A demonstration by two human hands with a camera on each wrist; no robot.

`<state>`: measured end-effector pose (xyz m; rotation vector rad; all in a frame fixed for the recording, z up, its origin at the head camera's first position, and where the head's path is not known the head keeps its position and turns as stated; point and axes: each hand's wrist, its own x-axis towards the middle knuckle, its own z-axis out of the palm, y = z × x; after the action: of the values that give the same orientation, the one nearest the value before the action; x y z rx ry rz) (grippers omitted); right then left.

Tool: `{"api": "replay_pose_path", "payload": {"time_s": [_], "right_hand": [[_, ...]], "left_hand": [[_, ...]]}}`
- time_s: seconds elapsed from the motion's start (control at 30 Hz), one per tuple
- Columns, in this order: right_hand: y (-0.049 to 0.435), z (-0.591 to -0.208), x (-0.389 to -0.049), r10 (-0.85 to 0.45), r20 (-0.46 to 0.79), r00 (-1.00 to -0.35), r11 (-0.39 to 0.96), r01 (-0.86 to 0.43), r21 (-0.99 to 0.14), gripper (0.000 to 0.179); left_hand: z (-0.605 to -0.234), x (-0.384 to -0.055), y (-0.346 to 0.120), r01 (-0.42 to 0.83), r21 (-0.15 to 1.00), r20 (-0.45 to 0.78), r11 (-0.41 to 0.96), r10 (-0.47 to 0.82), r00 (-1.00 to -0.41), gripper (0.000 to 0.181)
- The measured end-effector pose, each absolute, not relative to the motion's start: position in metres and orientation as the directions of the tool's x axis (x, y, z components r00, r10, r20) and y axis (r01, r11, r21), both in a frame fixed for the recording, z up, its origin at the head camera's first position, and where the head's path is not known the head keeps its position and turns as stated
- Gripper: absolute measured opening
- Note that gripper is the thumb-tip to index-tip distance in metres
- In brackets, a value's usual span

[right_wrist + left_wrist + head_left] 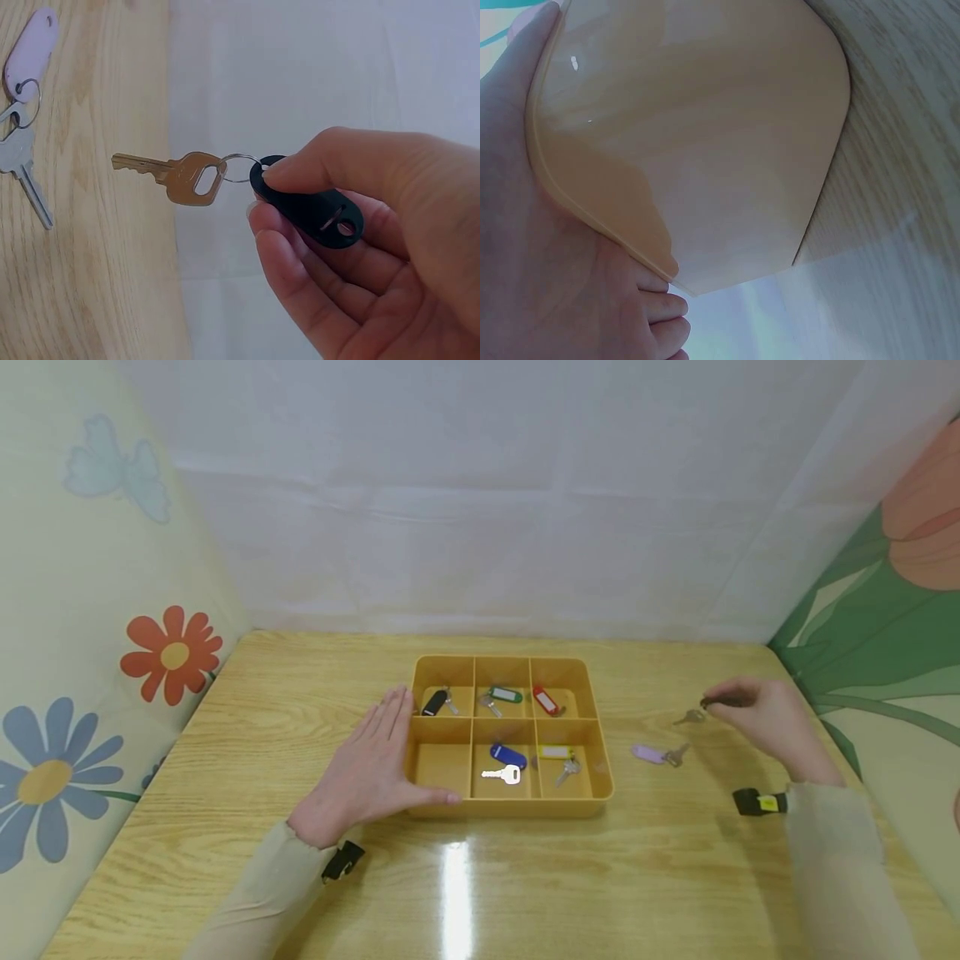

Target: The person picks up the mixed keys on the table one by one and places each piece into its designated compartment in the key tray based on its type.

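My right hand (768,727) is raised over the table's right side, pinching a black key tag (311,208) between thumb and fingers. From the tag's ring hangs a brass-coloured key (193,180), pointing away from the hand. A yellow six-compartment organizer box (510,807) sits mid-table. My left hand (360,777) rests against its left side, fingers straight and thumb along the front rim. Tagged keys lie inside: a black tag (434,702), a green tag (506,694) and a red tag (546,700) at the back, a blue tag (508,756) and a yellow tag (556,752) in front.
A lilac key tag (648,753) with its key (677,756) lies on the wooden table (600,877), between the box and my right hand. White cloth (480,543) hangs behind the table. Flower-printed panels (67,610) stand at both sides.
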<state>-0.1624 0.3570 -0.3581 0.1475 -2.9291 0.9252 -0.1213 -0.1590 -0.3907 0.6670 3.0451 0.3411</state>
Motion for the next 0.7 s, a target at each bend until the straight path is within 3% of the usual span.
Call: {"api": "replay_pose_path", "payload": {"time_s": [0.7], "right_hand": [[0.3495,-0.3489,-0.1570,-0.051,0.126,-0.991,0.787,-0.117,-0.606,0.024]], "left_hand": [[-0.3910,-0.1213,-0.1583,0.406,0.210,0.041,0.889,0.407,-0.912,0.148]]}}
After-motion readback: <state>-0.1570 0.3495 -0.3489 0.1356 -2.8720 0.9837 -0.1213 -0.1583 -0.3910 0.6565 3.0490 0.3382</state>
